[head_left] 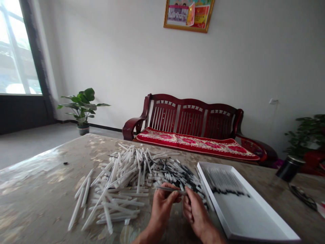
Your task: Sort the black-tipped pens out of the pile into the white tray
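Over the bench (38, 203), the left hand (162, 205) pinches one slim stick (179, 191), the right hand (196, 208) curled at its end; both grips look snug. It seems light, stiff, perhaps slick, best held mid-length. One white box (254, 217) holds a row (224, 179), too tight to count; the heaped white tubes (124, 171) defeat counting too.

A dark red wooden settee (191, 118) stands before a pale wall (114, 51). Above the settee hangs a gold-framed picture (189, 15); left of the settee, a potted plant (83, 105) sits on grey floor (20, 145), with a bright window (17, 51) farther left.
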Demonstrator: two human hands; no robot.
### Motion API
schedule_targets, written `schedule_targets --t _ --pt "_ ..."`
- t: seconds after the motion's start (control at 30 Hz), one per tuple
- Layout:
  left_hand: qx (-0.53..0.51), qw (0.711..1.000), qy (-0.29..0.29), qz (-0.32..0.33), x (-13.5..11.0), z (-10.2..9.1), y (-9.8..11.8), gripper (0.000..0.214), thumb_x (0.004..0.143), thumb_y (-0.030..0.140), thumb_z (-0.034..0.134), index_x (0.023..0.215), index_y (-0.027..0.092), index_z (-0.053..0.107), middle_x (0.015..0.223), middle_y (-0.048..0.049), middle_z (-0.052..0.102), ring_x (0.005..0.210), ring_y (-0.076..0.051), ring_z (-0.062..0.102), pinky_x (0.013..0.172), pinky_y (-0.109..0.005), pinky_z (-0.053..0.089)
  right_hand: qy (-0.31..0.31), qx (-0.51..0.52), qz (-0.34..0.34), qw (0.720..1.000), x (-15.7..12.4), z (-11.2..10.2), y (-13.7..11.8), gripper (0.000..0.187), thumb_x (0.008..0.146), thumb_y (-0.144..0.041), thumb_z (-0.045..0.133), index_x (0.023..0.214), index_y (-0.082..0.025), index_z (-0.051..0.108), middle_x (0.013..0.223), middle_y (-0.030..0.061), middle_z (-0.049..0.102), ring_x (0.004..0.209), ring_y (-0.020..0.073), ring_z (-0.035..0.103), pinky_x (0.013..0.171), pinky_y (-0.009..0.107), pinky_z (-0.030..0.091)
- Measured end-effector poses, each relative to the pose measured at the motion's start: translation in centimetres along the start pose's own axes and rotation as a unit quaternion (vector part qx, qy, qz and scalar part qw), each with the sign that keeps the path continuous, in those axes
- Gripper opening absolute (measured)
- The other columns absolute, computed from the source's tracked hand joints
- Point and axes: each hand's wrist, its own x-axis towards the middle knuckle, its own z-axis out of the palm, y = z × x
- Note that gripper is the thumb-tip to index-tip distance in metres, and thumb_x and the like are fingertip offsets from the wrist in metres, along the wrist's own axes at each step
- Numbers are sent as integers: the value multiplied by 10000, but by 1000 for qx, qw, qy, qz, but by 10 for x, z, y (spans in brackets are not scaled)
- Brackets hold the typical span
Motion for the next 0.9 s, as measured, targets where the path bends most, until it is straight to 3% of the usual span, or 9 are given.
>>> schedule_targets --t 0.17,0.33,0.4,0.47,0.57,0.67,0.73,0.8,0.9 --pt "-7 994 -59 -90 3 0 2 407 587 393 855 867 158 676 783 -59 721 611 -162 671 519 -228 510 -22 11 -36 999 1 -14 -7 530 690 -662 578 500 -237 325 359 -126 247 288 24 164 314 174 99" --pt "6 936 -183 -299 5 -10 8 540 739 645 621 759 110 686 537 -16 616 310 -37 387 303 -166 176 -19 -95 -93 991 0 -22 -9 542 746 -678 539 501 -232 352 384 -99 301 325 47 225 346 197 159" --pt "22 916 -238 -321 2 -13 9 555 727 642 643 742 90 699 492 -9 582 303 -34 369 309 -176 159 1 -160 -127 979 1 -21 -6 537 800 -675 485 513 -232 385 400 -77 343 345 71 281 365 216 201" --pt "22 919 -246 -308 1 -14 9 488 683 583 729 732 98 695 512 -7 594 333 -41 412 326 -172 218 28 -219 -167 961 4 -20 -2 511 862 -652 410 568 -236 444 447 -51 414 388 108 372 398 238 277" --pt "-29 955 -141 -260 7 -13 7 413 633 515 802 741 142 661 587 13 627 406 -45 480 381 -151 320 91 -379 -272 880 10 -23 1 395 924 -547 391 757 -242 577 669 14 608 625 187 583 555 280 417" --pt "-84 980 7 -180 19 -14 6 426 575 488 847 778 164 658 705 14 675 513 -55 568 445 -137 395 158 -563 -346 733 16 -24 3 170 913 -374 508 929 -255 629 918 52 665 888 240 626 715 316 441" --pt "-100 982 71 -142 26 -17 6 445 518 457 884 776 164 671 761 1 695 581 -74 615 494 -150 449 182 -644 -346 658 19 -23 5 102 878 -292 582 957 -253 633 951 55 658 915 253 623 729 325 437" --pt "-100 983 103 -116 30 -20 5 452 486 443 899 759 157 680 759 -6 695 618 -89 635 537 -164 485 191 -688 -336 614 21 -21 8 118 845 -245 635 963 -250 629 954 52 656 910 255 625 715 323 435" --pt "-86 985 119 -92 31 -22 0 467 475 461 897 753 149 689 712 3 679 619 -91 635 571 -175 504 206 -714 -329 583 24 -21 11 126 824 -187 652 933 -247 624 941 46 656 892 247 631 693 314 430"
